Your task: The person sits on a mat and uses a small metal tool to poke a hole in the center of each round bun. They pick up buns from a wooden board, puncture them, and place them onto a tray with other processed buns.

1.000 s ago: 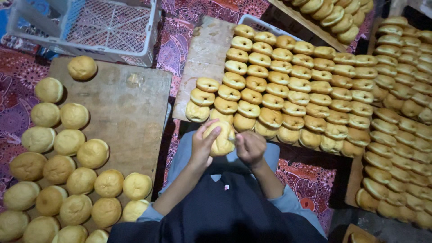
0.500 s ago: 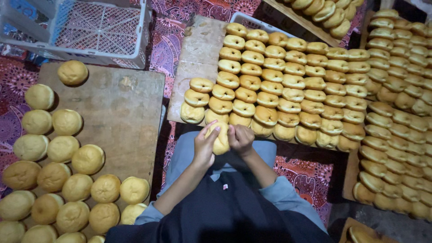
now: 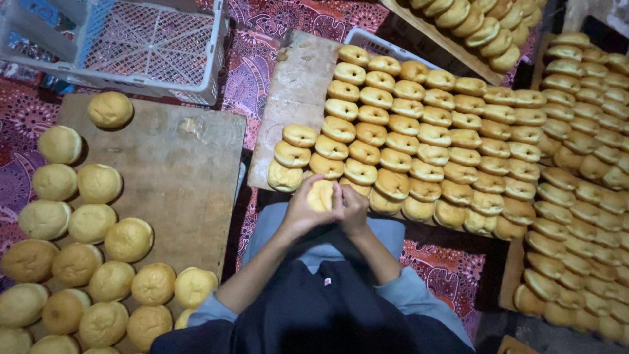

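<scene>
Pale round bun [image 3: 321, 195] gripped between left hand [image 3: 303, 210] and right hand [image 3: 352, 208], both closed on it, just short of rows of split buns [image 3: 419, 151] on a board [image 3: 298, 85] beyond, whole buns [image 3: 98, 262] off to the left.

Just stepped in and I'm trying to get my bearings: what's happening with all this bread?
A seated person holds one round bun between both hands, the left hand cupping it and the right hand pressed against its side. To their left, smooth whole buns lie on a wooden board. In front and to the right, boards are packed with rows of ring-shaped buns that have a dent or hole in the middle. A white plastic crate sits beyond the board.
</scene>
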